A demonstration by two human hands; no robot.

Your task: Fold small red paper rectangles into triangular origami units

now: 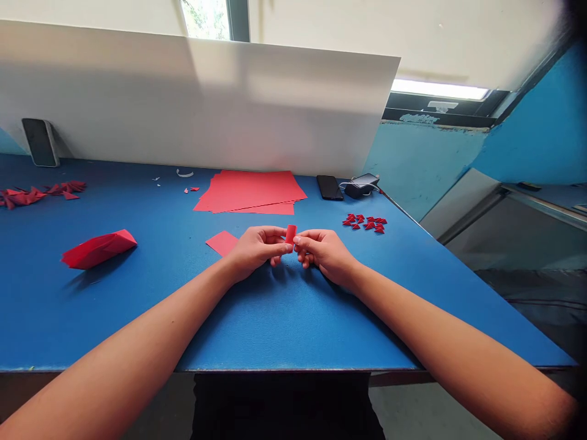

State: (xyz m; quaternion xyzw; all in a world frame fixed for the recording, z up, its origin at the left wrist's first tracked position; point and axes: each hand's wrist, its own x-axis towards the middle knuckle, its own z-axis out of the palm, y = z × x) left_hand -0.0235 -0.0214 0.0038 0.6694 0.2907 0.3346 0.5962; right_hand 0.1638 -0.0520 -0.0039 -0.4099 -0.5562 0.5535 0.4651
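A small folded strip of red paper [291, 234] is held upright above the blue table, between both hands. My left hand [259, 249] pinches its left side with thumb and forefinger. On the other side, my right hand [326, 252] grips the right edge between thumb and fingertips. Partly behind my left hand lies a small red paper rectangle [222, 242]. Several small folded red triangles [369, 225] are grouped on the table beyond my right hand.
Large red sheets [252, 190] are stacked at the back of the blue table [293, 324]. A folded red paper piece [99, 249] rests at left, with red folded pieces [27, 197] behind. A phone [329, 187] lies beside a black device [361, 186]; another phone [41, 143] leans upright.
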